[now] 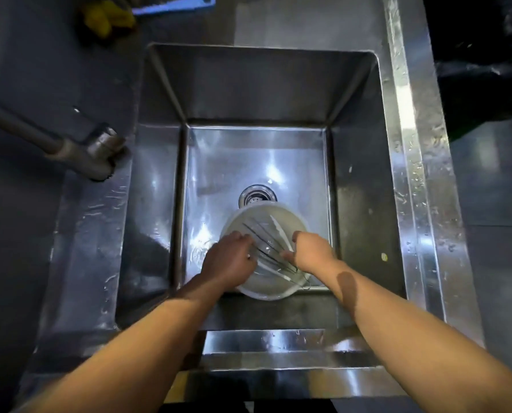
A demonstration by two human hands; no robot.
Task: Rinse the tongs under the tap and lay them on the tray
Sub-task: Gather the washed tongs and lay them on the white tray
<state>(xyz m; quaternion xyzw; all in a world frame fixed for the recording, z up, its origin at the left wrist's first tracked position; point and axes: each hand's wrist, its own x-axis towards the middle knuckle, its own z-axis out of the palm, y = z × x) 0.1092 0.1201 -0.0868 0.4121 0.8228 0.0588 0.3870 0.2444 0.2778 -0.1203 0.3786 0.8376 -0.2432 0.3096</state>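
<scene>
Fingers (243,237) over tongs (280,234), long axis diagonal, in bowl (278,295).

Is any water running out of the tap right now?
No, the tap sits off to the left of the sink with no stream leaving it, and both hands are down in the bowl.

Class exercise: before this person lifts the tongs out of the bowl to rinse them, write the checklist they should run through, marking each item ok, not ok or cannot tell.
1. Tongs located in the bowl: ok.
2. Left hand and right hand at the bowl: ok.
3. Firm grip on tongs: cannot tell.
4. Whisk wires clear of tongs: cannot tell.
5. Tap spout over the sink: not ok, it sits at the left rim.
6. Tray in view: not ok.
</scene>
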